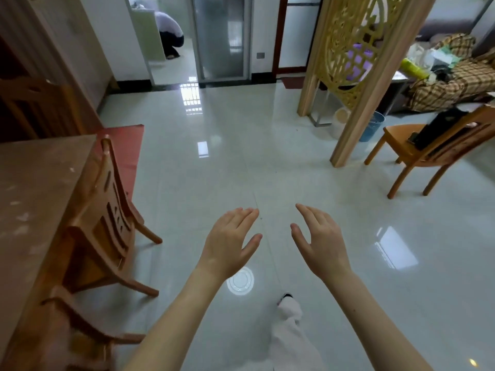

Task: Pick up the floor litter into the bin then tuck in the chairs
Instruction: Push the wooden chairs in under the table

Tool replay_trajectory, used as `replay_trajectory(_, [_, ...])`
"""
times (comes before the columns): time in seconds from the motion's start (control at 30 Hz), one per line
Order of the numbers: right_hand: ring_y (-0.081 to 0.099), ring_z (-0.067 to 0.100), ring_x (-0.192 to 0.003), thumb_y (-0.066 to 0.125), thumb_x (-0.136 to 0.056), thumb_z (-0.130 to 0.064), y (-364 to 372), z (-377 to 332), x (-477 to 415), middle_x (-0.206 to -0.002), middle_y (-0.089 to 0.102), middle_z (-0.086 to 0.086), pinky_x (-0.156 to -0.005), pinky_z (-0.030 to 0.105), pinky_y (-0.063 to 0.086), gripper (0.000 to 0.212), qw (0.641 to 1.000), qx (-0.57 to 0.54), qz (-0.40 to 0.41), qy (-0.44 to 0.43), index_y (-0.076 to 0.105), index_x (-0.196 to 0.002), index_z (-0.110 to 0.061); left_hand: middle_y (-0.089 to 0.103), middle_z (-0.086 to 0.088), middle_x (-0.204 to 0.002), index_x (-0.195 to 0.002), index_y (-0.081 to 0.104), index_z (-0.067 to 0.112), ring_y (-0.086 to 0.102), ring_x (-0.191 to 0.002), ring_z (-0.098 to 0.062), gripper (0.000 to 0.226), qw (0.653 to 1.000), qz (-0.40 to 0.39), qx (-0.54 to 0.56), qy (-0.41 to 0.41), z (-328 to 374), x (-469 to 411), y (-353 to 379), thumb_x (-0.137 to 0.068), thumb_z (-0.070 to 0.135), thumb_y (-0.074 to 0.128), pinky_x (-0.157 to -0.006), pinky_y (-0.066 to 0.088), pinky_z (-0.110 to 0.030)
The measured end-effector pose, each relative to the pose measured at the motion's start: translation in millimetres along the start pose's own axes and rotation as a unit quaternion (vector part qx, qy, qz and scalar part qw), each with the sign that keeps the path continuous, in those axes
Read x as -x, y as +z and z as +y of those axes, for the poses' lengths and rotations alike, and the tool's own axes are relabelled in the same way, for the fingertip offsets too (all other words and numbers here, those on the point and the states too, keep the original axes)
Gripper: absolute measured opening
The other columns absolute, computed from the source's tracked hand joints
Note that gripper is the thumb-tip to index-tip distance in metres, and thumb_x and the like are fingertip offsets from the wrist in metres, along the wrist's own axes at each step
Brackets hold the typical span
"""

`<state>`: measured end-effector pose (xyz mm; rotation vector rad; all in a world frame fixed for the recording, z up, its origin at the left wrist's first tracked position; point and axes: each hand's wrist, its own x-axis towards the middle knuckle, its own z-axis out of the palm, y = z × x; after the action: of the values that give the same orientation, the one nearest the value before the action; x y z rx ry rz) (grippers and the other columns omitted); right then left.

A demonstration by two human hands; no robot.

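My left hand (230, 241) and my right hand (317, 238) hover side by side over the glossy tiled floor (241, 162), fingers straight and relaxed, holding nothing. A wooden chair (107, 220) stands pushed against the brown table (34, 199) at the left, with a second chair (69, 325) nearer me. Another wooden chair (426, 153) stands alone at the right, carrying a black object (439, 127) on its seat. A blue bin (373, 125) sits behind the carved wooden screen (356, 57). No litter shows on the floor near my hands.
A red mat (126, 148) lies beyond the table. A white container (338, 121) stands beside the bin. A cluttered plaid sofa (455, 76) is at the far right. A person (168, 33) crouches in the far doorway. My light trouser leg (292, 333) is below.
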<state>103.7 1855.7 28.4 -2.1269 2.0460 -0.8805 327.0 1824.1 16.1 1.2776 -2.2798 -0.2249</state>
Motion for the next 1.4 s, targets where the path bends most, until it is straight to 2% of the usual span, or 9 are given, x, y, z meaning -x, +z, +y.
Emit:
replay_trajectory(0.1, [0.059,0.025,-0.116,0.042,-0.095,-0.044,21.6,41.7,-65.6,-0.124,0.065,0.005,-0.097,0.041,0.047,0.052,0.999,-0.011,-0.035,-0.024,0.058,-0.132,-0.011,0.058,-0.002,-0.135,-0.136,0.053,0.013,0.051,-0.126,-0.023,0.053,0.999,0.0,-0.013,-0.031,-15.7,-59.1,31.4,-0.095,0.045,0.041,-0.106,0.041,-0.04])
replay_trajectory(0.23, [0.059,0.026,-0.115,0.041,-0.096,-0.045,38.8,81.5,-164.5,-0.124,0.066,0.003,-0.096,0.042,0.046,0.052,0.994,-0.026,-0.081,-0.072,0.058,-0.133,-0.013,0.058,-0.003,-0.134,-0.135,0.053,0.014,0.05,-0.127,-0.024,0.052,0.993,0.038,-0.033,-0.107,-39.2,-139.0,39.4,-0.095,0.045,0.041,-0.107,0.04,-0.041])
replay_trajectory(0.37, [0.056,0.031,-0.12,0.04,-0.097,-0.045,60.4,96.7,-265.0,-0.129,0.063,0.006,-0.099,0.047,0.044,0.052,0.985,-0.029,-0.095,-0.144,0.057,-0.134,-0.013,0.054,-0.003,-0.139,-0.138,0.051,0.018,0.043,-0.133,-0.025,0.05,0.986,0.061,-0.072,-0.139,-67.8,-207.5,35.4,-0.096,0.044,0.042,-0.11,0.035,-0.042])
replay_trajectory(0.5, [0.051,0.034,-0.125,0.04,-0.097,-0.043,105.2,95.7,-337.6,-0.134,0.06,0.006,-0.103,0.046,0.039,0.052,0.974,-0.041,-0.112,-0.194,0.056,-0.136,-0.013,0.049,-0.004,-0.143,-0.139,0.05,0.021,0.039,-0.137,-0.025,0.048,0.977,0.057,-0.09,-0.184,-109.2,-248.4,44.9,-0.097,0.042,0.042,-0.113,0.03,-0.041])
replay_trajectory(0.73, [0.051,0.03,-0.125,0.038,-0.097,-0.045,217.3,65.0,-456.1,-0.136,0.058,0.002,-0.104,0.046,0.04,0.051,0.948,-0.042,-0.195,-0.249,0.054,-0.137,-0.017,0.049,-0.004,-0.144,-0.139,0.05,0.024,0.041,-0.136,-0.026,0.049,0.964,0.038,-0.097,-0.246,-235.2,-314.8,64.7,-0.097,0.045,0.038,-0.112,0.031,-0.043])
replay_trajectory(0.93, [0.051,0.028,-0.125,0.035,-0.098,-0.046,276.9,4.3,-613.9,-0.136,0.058,0.003,-0.105,0.039,0.036,0.053,0.948,-0.057,-0.179,-0.257,0.054,-0.138,-0.017,0.051,-0.004,-0.141,-0.138,0.051,0.022,0.043,-0.134,-0.027,0.049,0.951,0.091,-0.125,-0.268,-369.9,-416.4,7.9,-0.096,0.043,0.04,-0.111,0.032,-0.043])
replay_trajectory(1.1, [0.051,0.028,-0.125,0.037,-0.098,-0.046,322.8,-35.6,-724.5,-0.136,0.058,0.003,-0.103,0.046,0.041,0.052,0.946,-0.097,-0.17,-0.257,0.053,-0.138,-0.017,0.05,-0.002,-0.142,-0.138,0.051,0.022,0.04,-0.136,-0.024,0.049,0.939,0.108,-0.143,-0.295,-454.1,-489.2,-32.6,-0.096,0.044,0.038,-0.112,0.029,-0.041])
replay_trajectory(1.4, [0.051,0.028,-0.124,0.035,-0.097,-0.047,456.5,-67.2,-895.3,-0.135,0.058,0.004,-0.104,0.046,0.04,0.054,0.913,-0.123,-0.248,-0.301,0.053,-0.138,-0.017,0.05,0.001,-0.142,-0.14,0.048,0.023,0.041,-0.135,-0.022,0.051,0.904,0.065,-0.144,-0.396,-593.1,-581.3,1.9,-0.097,0.047,0.034,-0.113,0.024,-0.034])
